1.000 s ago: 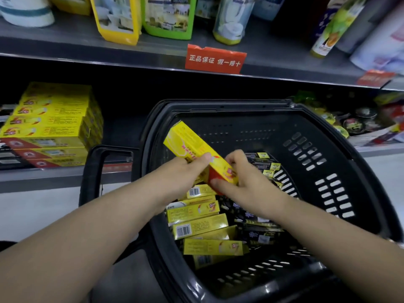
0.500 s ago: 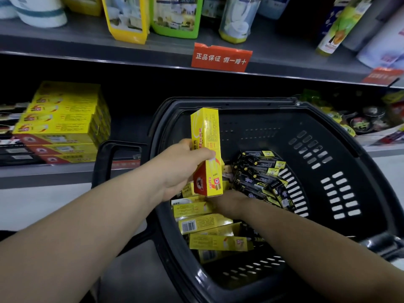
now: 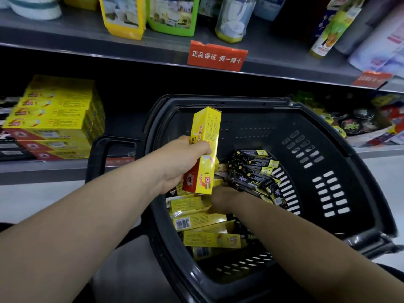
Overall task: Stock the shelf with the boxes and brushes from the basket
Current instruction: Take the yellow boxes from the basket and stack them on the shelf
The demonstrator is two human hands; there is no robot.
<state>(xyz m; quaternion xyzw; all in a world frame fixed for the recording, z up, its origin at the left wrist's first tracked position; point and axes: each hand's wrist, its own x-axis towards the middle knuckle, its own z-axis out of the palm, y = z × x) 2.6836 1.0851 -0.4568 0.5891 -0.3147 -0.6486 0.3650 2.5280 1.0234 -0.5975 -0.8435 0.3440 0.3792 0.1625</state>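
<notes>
by the shelf [image 3: 54, 171], left hand [image 3: 177, 165] fingers [image 3: 202, 148] grasp a yellow box [image 3: 206, 130] upright over the basket [image 3: 218, 102]; right hand [image 3: 223, 196]: cannot tell.

You're facing a grey upper shelf [image 3: 65, 36] with a red label [image 3: 216, 55]; pale floor [image 3: 32, 200], dim light.

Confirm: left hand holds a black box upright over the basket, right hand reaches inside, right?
Not black: the head view shows the left hand holding a yellow box upright over the basket; the right hand reaches inside.
</notes>
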